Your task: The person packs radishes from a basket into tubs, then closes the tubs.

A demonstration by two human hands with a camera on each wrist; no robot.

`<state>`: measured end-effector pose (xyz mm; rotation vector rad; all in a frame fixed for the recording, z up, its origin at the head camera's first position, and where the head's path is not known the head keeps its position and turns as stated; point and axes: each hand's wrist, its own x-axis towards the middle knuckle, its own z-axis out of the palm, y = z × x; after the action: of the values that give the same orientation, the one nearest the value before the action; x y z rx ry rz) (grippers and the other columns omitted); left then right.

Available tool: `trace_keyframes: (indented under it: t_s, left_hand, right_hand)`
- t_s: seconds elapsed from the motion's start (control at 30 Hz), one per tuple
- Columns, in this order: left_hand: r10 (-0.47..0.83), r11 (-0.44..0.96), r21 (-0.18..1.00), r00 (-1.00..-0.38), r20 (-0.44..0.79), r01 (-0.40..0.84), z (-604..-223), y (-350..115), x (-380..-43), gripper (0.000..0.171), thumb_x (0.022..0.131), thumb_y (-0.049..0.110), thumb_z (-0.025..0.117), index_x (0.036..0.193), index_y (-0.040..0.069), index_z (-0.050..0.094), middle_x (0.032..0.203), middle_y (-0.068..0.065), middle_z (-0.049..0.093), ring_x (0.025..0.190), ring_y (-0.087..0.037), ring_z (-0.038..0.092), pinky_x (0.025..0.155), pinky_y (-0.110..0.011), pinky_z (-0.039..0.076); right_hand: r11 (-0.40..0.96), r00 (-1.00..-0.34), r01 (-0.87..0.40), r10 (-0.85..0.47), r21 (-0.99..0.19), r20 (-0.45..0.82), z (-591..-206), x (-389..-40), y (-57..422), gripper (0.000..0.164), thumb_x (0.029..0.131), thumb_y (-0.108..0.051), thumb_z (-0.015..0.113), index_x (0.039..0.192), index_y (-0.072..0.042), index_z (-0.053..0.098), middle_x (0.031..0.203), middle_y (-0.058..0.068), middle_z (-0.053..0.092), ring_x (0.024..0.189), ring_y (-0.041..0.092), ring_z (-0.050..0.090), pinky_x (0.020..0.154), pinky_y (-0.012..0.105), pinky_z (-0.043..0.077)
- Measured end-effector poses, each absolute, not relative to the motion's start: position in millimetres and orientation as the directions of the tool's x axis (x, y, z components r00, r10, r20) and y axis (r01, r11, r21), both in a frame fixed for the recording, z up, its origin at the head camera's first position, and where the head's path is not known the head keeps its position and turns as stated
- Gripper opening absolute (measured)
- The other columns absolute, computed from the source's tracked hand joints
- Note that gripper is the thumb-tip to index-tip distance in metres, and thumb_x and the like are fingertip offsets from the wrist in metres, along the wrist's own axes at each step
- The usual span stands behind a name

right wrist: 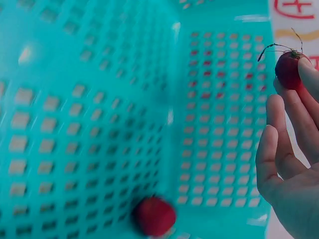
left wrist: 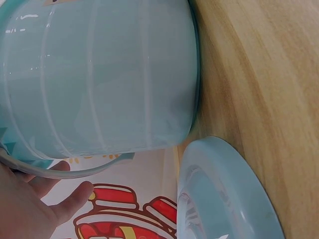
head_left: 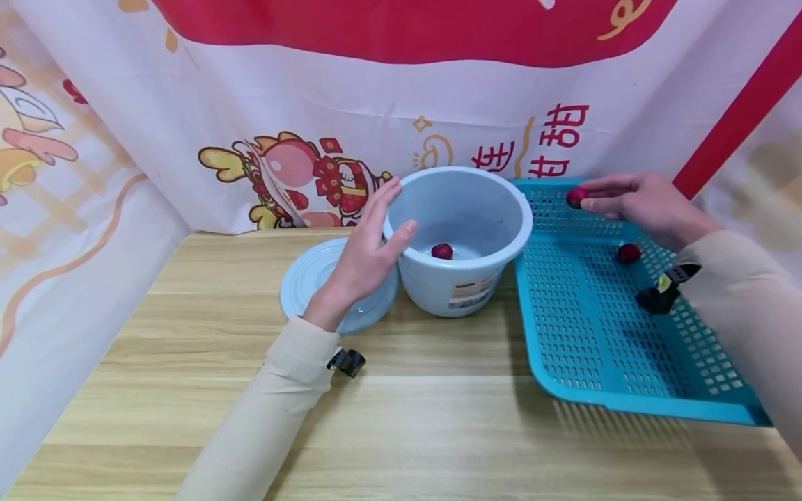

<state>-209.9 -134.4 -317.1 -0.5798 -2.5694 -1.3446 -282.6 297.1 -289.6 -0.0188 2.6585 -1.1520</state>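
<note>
In my right hand (head_left: 648,205), thumb and fingertips pinch a small round red radish (right wrist: 289,69) with thin stem ends, above the far part of the blue-green basket (head_left: 564,396). Lower in that basket lies another radish (head_left: 629,253). A light blue bucket (head_left: 432,285) stands upright left of the basket, with one radish (head_left: 441,251) visible on its bottom. My left hand (head_left: 370,257) rests at the bucket's left rim, its fingers fairly straight. The left wrist view shows that hand beside the bucket's handle (left wrist: 75,173).
A round light blue lid (head_left: 307,278) lies on the wooden table (head_left: 401,431), partly under my left hand and forearm. Behind everything hangs a white and red printed cloth (head_left: 351,90). The basket's raised wall (head_left: 645,410) edges the right side.
</note>
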Motion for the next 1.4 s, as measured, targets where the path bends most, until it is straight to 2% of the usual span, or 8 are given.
trace_keyframes:
  t_s: [0.07, 0.27, 0.5, 0.7, 0.93, 1.17, 1.4]
  left_hand:
    - [0.253, 0.517, 0.747, -0.908, 0.335, 0.419, -317.2, -134.7, -209.7, 0.078, 0.102, 0.055, 0.048, 0.169, 0.022, 0.026, 0.179, 0.009, 0.016, 0.164, -0.02, 0.024, 0.125, -0.061, 0.037]
    - [0.252, 0.516, 0.748, -0.908, 0.334, 0.418, -317.9, -135.1, -209.8, 0.078, 0.102, 0.055, 0.048, 0.169, 0.023, 0.026, 0.179, 0.01, 0.015, 0.164, -0.02, 0.024, 0.125, -0.061, 0.037]
    - [0.254, 0.518, 0.745, -0.907, 0.336, 0.421, -318.4, -134.0, -210.4, 0.078, 0.102, 0.056, 0.047, 0.169, 0.022, 0.026, 0.179, 0.009, 0.015, 0.165, -0.019, 0.022, 0.126, -0.063, 0.035]
    - [0.258, 0.52, 0.74, -0.905, 0.339, 0.425, -316.9, -133.9, -209.1, 0.078, 0.103, 0.056, 0.047, 0.169, 0.021, 0.026, 0.179, 0.008, 0.015, 0.165, -0.019, 0.021, 0.127, -0.063, 0.033]
    - [0.256, 0.518, 0.74, -0.903, 0.344, 0.429, -317.2, -132.7, -210.9, 0.077, 0.103, 0.054, 0.048, 0.169, 0.021, 0.026, 0.179, 0.009, 0.016, 0.165, -0.02, 0.022, 0.128, -0.063, 0.032]
    - [0.261, 0.507, 0.745, -0.901, 0.346, 0.433, -317.8, -135.1, -211.0, 0.078, 0.103, 0.055, 0.048, 0.169, 0.021, 0.026, 0.179, 0.009, 0.016, 0.164, -0.02, 0.023, 0.126, -0.062, 0.037]
    - [0.254, 0.515, 0.743, -0.904, 0.343, 0.426, -317.2, -133.7, -210.8, 0.077, 0.103, 0.055, 0.048, 0.169, 0.022, 0.026, 0.179, 0.011, 0.016, 0.164, -0.021, 0.024, 0.125, -0.061, 0.037]
  right_hand:
    - [0.674, -0.972, 0.077, -0.113, -0.734, -0.205, -283.9, -282.4, 287.7, 0.078, 0.094, -0.059, 0.07, 0.162, -0.029, 0.045, 0.166, 0.01, 0.041, 0.143, 0.03, 0.04, 0.084, 0.022, 0.057]
    - [0.628, -0.977, 0.057, -0.126, -0.776, -0.174, -271.6, -280.4, 265.7, 0.078, 0.092, -0.06, 0.071, 0.162, -0.036, 0.044, 0.167, 0.004, 0.043, 0.146, 0.03, 0.043, 0.084, 0.017, 0.057]
    - [0.598, -0.986, 0.025, -0.119, -0.801, -0.119, -258.0, -273.7, 244.2, 0.077, 0.091, -0.06, 0.073, 0.16, -0.04, 0.046, 0.167, 0.001, 0.044, 0.134, 0.022, 0.05, 0.082, 0.02, 0.059]
    - [0.555, -0.991, -0.016, -0.122, -0.832, -0.062, -250.8, -270.4, 217.8, 0.073, 0.089, -0.058, 0.075, 0.156, -0.038, 0.054, 0.159, 0.001, 0.053, 0.128, 0.02, 0.056, 0.081, 0.02, 0.061]
    - [0.506, -0.986, -0.102, -0.165, -0.856, 0.02, -245.9, -269.3, 190.7, 0.062, 0.091, -0.051, 0.078, 0.148, -0.035, 0.063, 0.151, 0.001, 0.062, 0.138, 0.023, 0.053, 0.082, 0.018, 0.06]
    - [0.498, -0.966, -0.203, -0.241, -0.843, 0.091, -246.0, -269.3, 165.5, 0.057, 0.092, -0.044, 0.08, 0.145, -0.031, 0.066, 0.144, 0.002, 0.068, 0.129, 0.02, 0.062, 0.083, 0.019, 0.061]
    - [0.549, -0.941, -0.286, -0.315, -0.785, 0.122, -244.8, -268.9, 145.4, 0.049, 0.095, -0.036, 0.078, 0.142, -0.027, 0.069, 0.14, 0.003, 0.07, 0.122, 0.02, 0.067, 0.099, 0.033, 0.061]
